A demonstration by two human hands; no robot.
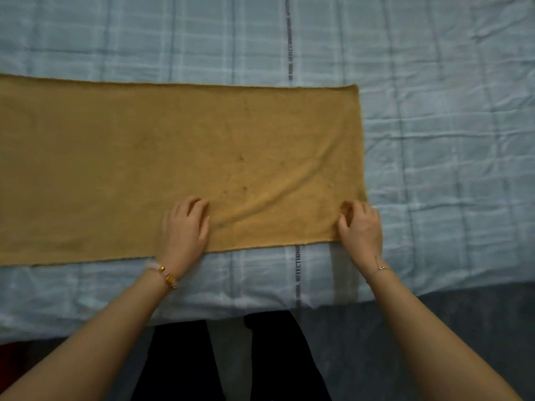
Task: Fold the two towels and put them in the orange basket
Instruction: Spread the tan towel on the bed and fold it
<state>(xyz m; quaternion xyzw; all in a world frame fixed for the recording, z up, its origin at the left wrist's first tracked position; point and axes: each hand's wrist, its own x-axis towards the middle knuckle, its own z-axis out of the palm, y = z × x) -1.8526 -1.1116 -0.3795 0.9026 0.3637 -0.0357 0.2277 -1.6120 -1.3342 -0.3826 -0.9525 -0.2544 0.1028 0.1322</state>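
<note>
1st fold, towel (173, 154) on bed (434, 140) | L hand (185, 224) presses, fingers (194, 204) loose | R hand (360, 227) pinches near-right corner | nxt I'd carry it left

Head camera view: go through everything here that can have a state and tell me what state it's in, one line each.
mustard-yellow terry towel: spread flat on the bed, rippled near its right corner, left end out of frame.
left hand: rests palm down on the towel's near edge, fingers bent.
right hand: pinches the towel at its near right corner.
light blue checked bedsheet: spread out, creased.
</note>
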